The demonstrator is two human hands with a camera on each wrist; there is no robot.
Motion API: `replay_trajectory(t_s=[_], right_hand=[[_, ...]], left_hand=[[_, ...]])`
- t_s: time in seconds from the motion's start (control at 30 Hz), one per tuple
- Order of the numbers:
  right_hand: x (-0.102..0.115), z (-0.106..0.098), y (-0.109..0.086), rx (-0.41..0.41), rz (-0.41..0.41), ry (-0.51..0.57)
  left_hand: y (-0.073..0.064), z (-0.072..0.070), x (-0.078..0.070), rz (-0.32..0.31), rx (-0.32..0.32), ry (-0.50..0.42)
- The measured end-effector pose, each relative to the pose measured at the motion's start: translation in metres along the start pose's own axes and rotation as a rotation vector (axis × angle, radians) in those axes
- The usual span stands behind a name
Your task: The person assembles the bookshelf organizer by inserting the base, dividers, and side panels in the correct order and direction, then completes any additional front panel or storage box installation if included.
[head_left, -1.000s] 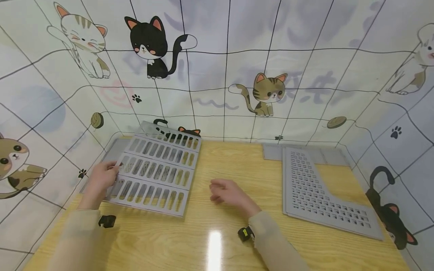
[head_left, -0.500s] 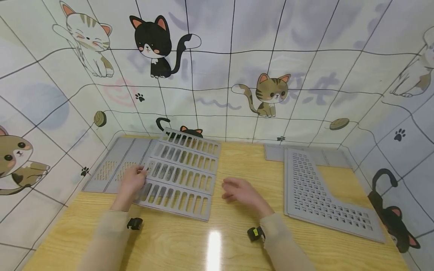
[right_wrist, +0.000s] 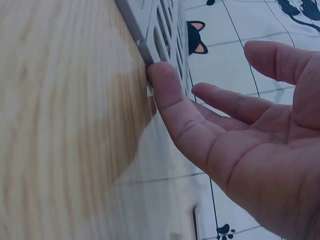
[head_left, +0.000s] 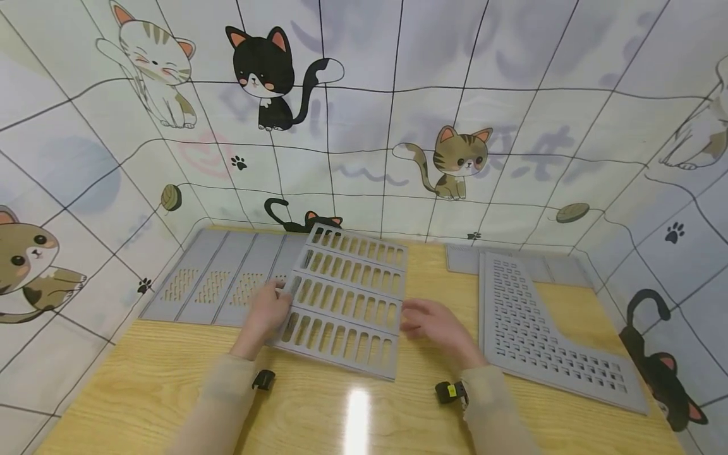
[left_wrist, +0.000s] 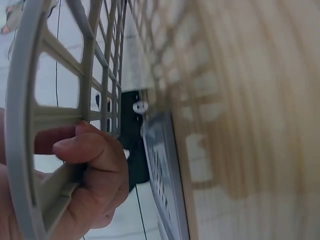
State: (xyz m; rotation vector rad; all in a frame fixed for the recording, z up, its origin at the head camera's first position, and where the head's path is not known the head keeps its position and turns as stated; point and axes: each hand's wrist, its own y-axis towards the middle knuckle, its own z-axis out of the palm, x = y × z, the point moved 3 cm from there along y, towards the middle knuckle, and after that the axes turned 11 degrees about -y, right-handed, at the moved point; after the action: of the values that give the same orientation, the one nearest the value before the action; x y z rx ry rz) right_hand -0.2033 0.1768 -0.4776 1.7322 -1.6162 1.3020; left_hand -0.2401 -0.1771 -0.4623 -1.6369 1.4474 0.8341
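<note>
A light grey slotted plastic panel [head_left: 345,320] is held tilted above the wooden table, with rows of long openings. My left hand [head_left: 268,311] grips its left edge. In the left wrist view, the fingers and thumb of my left hand [left_wrist: 97,172] curl around the panel's frame [left_wrist: 24,125], through an opening. My right hand [head_left: 435,323] is at the panel's right edge. In the right wrist view, the fingers of my right hand [right_wrist: 235,135] reach out, and one fingertip touches the panel's lower corner [right_wrist: 145,47]; the thumb stays apart.
Flat grey perforated panels [head_left: 196,259] lie side by side at the back left. An L-shaped grey panel with small square holes [head_left: 531,332] lies on the right, beside another grey piece [head_left: 462,259]. A cat-print curtain [head_left: 358,120] surrounds the wooden table [head_left: 318,411].
My left hand has carried the slotted panel rightward, uncovering the flat panels at the left. My right hand has shifted slightly right and now meets the panel's right edge.
</note>
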Motion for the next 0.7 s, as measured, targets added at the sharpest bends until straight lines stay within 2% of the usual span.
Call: replay_trajectory(t_s=[0.07,0.17,0.27,0.5,0.7], right_hand=[[-0.003,-0.006,-0.001,-0.020,0.005,-0.005],[-0.008,-0.014,-0.002,-0.048,0.015,-0.007],[-0.010,-0.018,-0.003,-0.063,0.023,0.003],[-0.006,-0.017,-0.003,-0.063,0.015,0.021],[-0.006,-0.016,-0.001,-0.058,0.023,0.015]], left_hand=[[0.000,0.010,-0.003,0.018,0.021,0.019],[-0.002,0.022,-0.007,0.055,0.047,0.110],[-0.004,0.029,-0.011,0.061,0.071,0.191],[-0.011,0.036,-0.017,0.023,0.087,0.282],[-0.020,0.040,-0.028,0.036,0.111,0.377]])
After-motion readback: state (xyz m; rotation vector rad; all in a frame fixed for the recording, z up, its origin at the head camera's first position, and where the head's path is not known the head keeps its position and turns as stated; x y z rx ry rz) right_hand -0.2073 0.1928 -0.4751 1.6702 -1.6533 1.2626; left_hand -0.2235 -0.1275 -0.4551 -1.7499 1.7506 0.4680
